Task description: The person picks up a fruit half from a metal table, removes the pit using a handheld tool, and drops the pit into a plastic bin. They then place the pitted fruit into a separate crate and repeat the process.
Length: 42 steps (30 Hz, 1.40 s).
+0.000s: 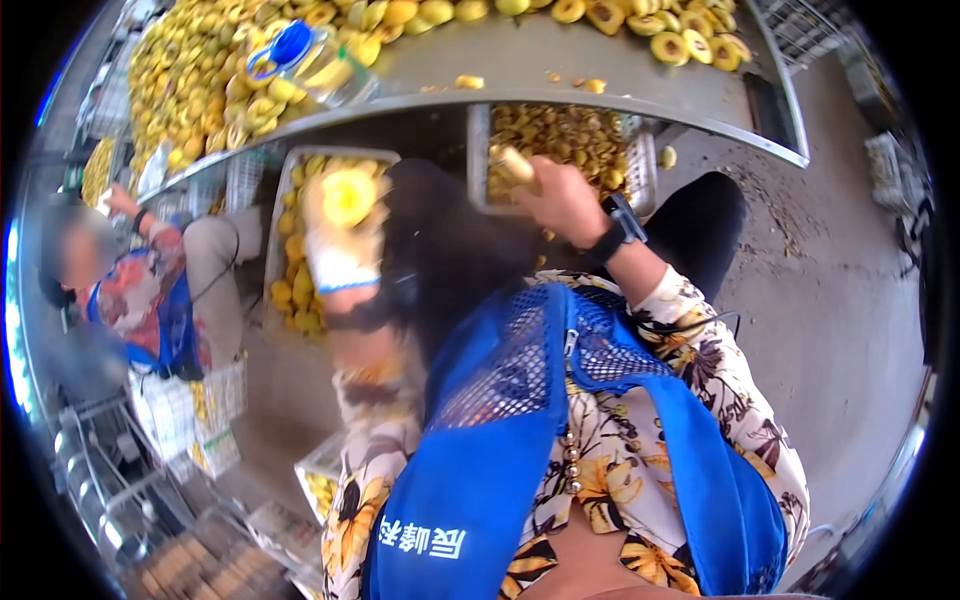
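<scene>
On the head view, we catch the left hand (342, 255), blurred in its white glove, closed around a yellow fruit (350, 196) over the fruit crate (345, 153); our right hand (568, 203) (watch (626, 220) on wrist) curls firmly round a pale handle (516, 165) by the other crate (641, 165).

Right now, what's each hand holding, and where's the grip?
Right hand: pale stick-like object, gripped behind its protruding end. White-gloved left hand: round yellow fruit; blur hides the exact hold.
</scene>
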Motion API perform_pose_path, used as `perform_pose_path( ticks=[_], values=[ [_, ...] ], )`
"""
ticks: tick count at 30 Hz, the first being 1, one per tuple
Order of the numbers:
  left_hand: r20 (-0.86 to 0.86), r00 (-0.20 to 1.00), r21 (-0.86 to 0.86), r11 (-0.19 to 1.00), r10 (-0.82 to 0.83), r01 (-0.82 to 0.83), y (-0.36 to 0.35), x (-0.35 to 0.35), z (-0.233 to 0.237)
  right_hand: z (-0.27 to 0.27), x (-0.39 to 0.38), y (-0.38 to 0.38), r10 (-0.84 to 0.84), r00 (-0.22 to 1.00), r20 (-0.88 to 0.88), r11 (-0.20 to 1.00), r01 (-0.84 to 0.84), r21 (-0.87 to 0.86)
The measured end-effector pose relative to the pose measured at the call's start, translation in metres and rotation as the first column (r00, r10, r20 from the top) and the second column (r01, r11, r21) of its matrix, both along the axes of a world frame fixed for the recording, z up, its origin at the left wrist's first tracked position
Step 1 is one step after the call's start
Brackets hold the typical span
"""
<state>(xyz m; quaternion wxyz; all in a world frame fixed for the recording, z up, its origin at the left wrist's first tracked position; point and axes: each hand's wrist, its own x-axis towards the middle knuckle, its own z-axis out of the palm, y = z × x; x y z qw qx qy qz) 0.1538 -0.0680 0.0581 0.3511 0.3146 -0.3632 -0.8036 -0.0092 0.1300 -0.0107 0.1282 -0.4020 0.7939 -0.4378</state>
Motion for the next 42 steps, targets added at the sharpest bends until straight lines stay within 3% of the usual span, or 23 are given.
perform_pose_path(
  ticks=[1, 3, 4, 5, 7, 9, 11, 14, 15, 16, 19, 23, 25, 26, 29, 30, 31, 32, 33, 36, 38, 41, 42],
  values=[
    [0.044, 0.997, -0.043, 0.997, 0.065, -0.063, -0.017, 0.016, -0.006, -0.009, -0.003, 0.0, -0.025, 0.974, -0.223, 0.993, 0.05, 0.106],
    [0.364, 0.887, -0.372, 0.917, 0.284, -0.142, -0.054, 0.051, -0.033, 0.008, -0.002, 0.004, -0.046, 0.999, 0.022, 0.99, 0.043, 0.137],
    [0.511, 0.747, -0.562, 0.823, 0.424, -0.083, -0.071, 0.068, -0.045, 0.014, 0.001, 0.007, -0.056, 0.997, 0.056, 0.991, 0.048, 0.127],
    [0.617, 0.55, -0.724, 0.679, 0.563, 0.118, -0.082, 0.077, -0.047, 0.017, 0.002, 0.01, -0.063, 0.994, 0.093, 0.992, 0.052, 0.118],
    [0.505, 0.611, -0.812, 0.576, 0.61, 0.097, -0.087, 0.059, -0.04, 0.017, 0.004, 0.015, -0.136, 0.99, 0.04, 0.986, 0.131, 0.105],
    [0.457, 0.74, -0.838, 0.517, 0.494, 0.172, -0.075, 0.011, -0.023, 0.024, 0.005, 0.027, -0.214, 0.973, 0.084, 0.971, 0.202, 0.129],
    [0.441, 0.883, -0.72, 0.651, 0.16, 0.242, -0.055, -0.058, -0.012, 0.035, 0.0, 0.04, -0.323, 0.928, 0.186, 0.94, 0.292, 0.176],
    [0.576, 0.812, -0.812, 0.18, 0.093, 0.555, 0.013, -0.166, 0.028, 0.05, -0.011, 0.063, -0.427, 0.886, 0.182, 0.904, 0.423, 0.063],
    [0.562, 0.823, -0.826, 0.005, 0.088, 0.564, 0.03, -0.205, 0.023, 0.061, -0.015, 0.072, -0.425, 0.88, 0.212, 0.905, 0.422, 0.063],
    [0.605, 0.796, -0.796, -0.036, -0.016, 0.604, 0.048, -0.242, 0.018, 0.072, -0.021, 0.081, -0.42, 0.875, 0.241, 0.906, 0.417, 0.066],
    [0.768, 0.639, -0.629, -0.251, -0.049, 0.736, 0.105, -0.338, 0.01, 0.073, -0.04, 0.104, -0.466, 0.807, 0.363, 0.882, 0.455, 0.12],
    [0.847, 0.529, -0.484, -0.334, 0.056, 0.809, 0.159, -0.42, -0.034, 0.071, -0.057, 0.128, -0.503, 0.775, 0.384, 0.853, 0.516, 0.076],
    [0.805, 0.593, -0.562, -0.289, 0.022, 0.775, 0.166, -0.444, -0.061, 0.073, -0.063, 0.136, -0.531, 0.739, 0.414, 0.827, 0.558, 0.066],
    [0.831, 0.552, -0.519, -0.257, 0.072, 0.815, 0.171, -0.456, -0.067, 0.069, -0.068, 0.138, -0.558, 0.745, 0.365, 0.809, 0.586, 0.041],
    [0.804, 0.49, -0.564, -0.17, -0.336, 0.808, 0.156, -0.445, -0.06, 0.049, -0.087, 0.144, -0.639, 0.714, 0.286, 0.736, 0.675, -0.044],
    [0.675, 0.353, -0.379, 0.106, -0.649, 0.919, 0.155, -0.43, -0.052, 0.048, -0.098, 0.144, -0.65, 0.697, 0.302, 0.705, 0.702, -0.102],
    [0.66, 0.277, -0.259, 0.134, -0.698, 0.956, 0.158, -0.401, -0.011, 0.049, -0.108, 0.143, -0.659, 0.679, 0.323, 0.67, 0.726, -0.158],
    [0.64, 0.263, -0.321, 0.06, -0.722, 0.945, 0.151, -0.379, 0.002, 0.051, -0.119, 0.142, -0.646, 0.663, 0.378, 0.671, 0.729, -0.132],
    [0.68, 0.367, -0.556, -0.12, -0.635, 0.823, 0.138, -0.365, -0.004, 0.054, -0.129, 0.14, -0.63, 0.646, 0.432, 0.676, 0.729, -0.105],
    [0.643, 0.343, -0.519, -0.06, -0.685, 0.852, 0.132, -0.297, 0.036, 0.06, -0.137, 0.114, -0.229, 0.584, 0.779, 0.751, 0.615, -0.24],
    [0.616, 0.347, -0.526, -0.041, -0.707, 0.85, 0.116, -0.27, 0.037, 0.042, -0.127, 0.085, -0.2, 0.666, 0.719, 0.784, 0.548, -0.29],
    [0.245, 0.632, -0.465, 0.483, -0.735, 0.742, 0.109, -0.234, 0.023, 0.039, -0.105, 0.051, -0.161, 0.685, 0.71, 0.734, 0.564, -0.378],
    [0.132, 0.628, -0.367, 0.55, -0.767, 0.75, 0.1, -0.223, 0.011, 0.035, -0.095, 0.035, -0.167, 0.647, 0.744, 0.663, 0.632, -0.401]
  ],
)
